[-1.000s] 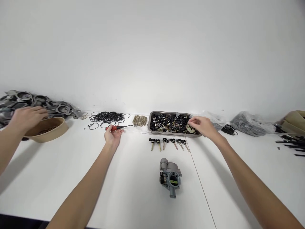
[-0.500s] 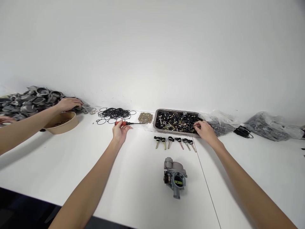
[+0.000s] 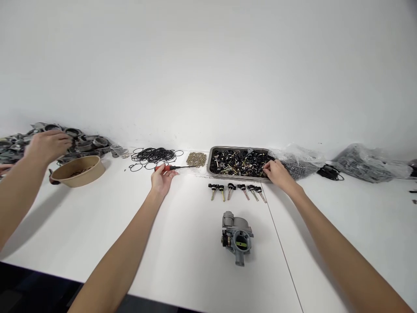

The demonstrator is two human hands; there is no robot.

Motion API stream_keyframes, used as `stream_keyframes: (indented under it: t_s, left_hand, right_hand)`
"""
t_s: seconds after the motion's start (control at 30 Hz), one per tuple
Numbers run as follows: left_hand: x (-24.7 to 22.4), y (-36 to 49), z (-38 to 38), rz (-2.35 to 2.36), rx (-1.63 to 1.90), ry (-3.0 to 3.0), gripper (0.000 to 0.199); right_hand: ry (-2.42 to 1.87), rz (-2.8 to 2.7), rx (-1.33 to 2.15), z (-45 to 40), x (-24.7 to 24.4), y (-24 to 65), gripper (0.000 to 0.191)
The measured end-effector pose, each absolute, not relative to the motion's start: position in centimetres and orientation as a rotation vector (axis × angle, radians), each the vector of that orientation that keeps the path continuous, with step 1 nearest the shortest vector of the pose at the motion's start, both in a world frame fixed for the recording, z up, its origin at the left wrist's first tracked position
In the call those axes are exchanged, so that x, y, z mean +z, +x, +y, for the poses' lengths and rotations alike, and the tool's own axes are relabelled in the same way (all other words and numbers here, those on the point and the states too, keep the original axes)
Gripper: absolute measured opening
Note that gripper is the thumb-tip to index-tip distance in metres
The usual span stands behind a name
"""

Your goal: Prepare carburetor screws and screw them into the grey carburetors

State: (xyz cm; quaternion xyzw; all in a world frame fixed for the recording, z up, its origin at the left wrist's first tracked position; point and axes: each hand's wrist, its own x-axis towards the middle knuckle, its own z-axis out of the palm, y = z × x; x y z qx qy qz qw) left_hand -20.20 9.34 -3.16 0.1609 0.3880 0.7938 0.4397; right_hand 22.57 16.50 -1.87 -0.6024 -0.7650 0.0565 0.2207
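My left hand lies on the white table with its fingers curled on the red handle of a screwdriver, whose shaft points right. My right hand reaches into the front right corner of a metal tray full of small black and brass parts; its fingertips are down among them and what they grip is hidden. In front of the tray lies a row of several small needle-like parts. A grey carburetor sits nearer to me, between my arms.
Black O-rings and a heap of small brass pieces lie left of the tray. Another person's hand hovers by a brown bowl and a pile of grey metal covers. Plastic bags and a black cable lie right.
My right hand lowered into the tray's right corner and stays there. My left hand kept to the screwdriver. The other person's hand reached to the grey pile, then drew back left above the bowl.
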Motion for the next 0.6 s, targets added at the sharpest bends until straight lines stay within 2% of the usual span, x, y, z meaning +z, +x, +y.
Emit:
stream_keyframes:
  t_s: [0.27, 0.6]
  left_hand:
    - [-3.1, -20.3, 9.3, 0.964, 1.933, 0.401, 0.007]
    - [-3.1, -20.7, 9.2, 0.91, 1.888, 0.393, 0.012]
  right_hand:
    - [-1.682, -2.068, 0.203, 16.7, -1.8, 22.7, 0.012]
    - [-1.647, -2.122, 0.479, 16.2, 0.6, 23.5, 0.012]
